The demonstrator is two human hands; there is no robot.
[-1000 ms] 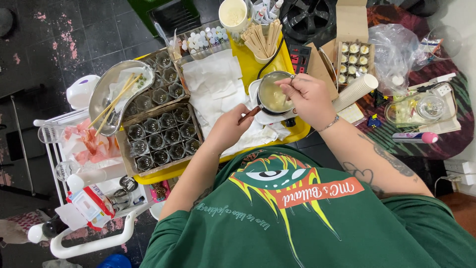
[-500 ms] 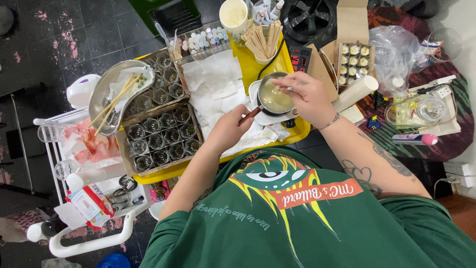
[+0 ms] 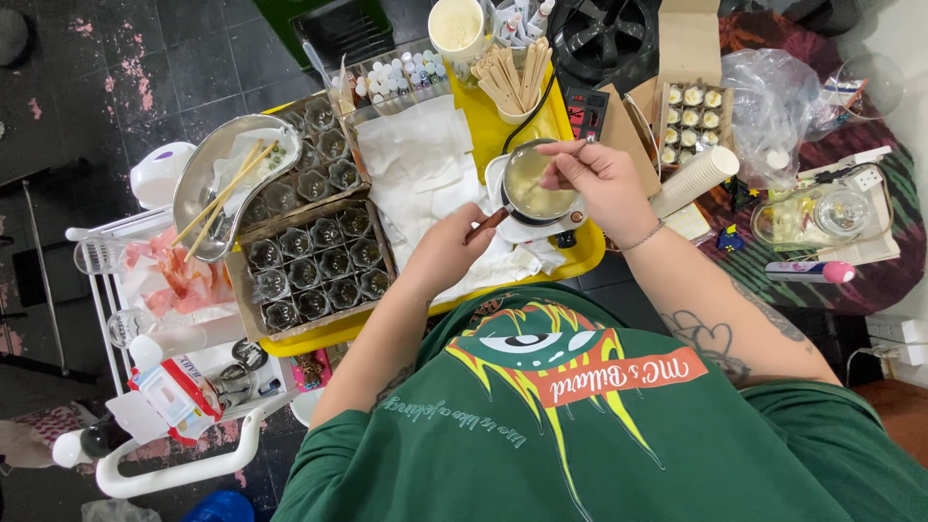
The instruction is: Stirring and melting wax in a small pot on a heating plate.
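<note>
Keep your left hand (image 3: 454,249) clamped on the handle (image 3: 486,224) so the little melting pot (image 3: 535,184) sits steady on its white warmer, while your right hand's (image 3: 601,179) fingers, pinching a thin stirrer over the rim, circle slowly.

You see a shiny metal melting pot (image 3: 535,184), matt white paper towels (image 3: 418,166), wooden sticks (image 3: 515,73), glossy glass jars (image 3: 314,263) and a smooth yellow plastic tray (image 3: 493,130).
</note>
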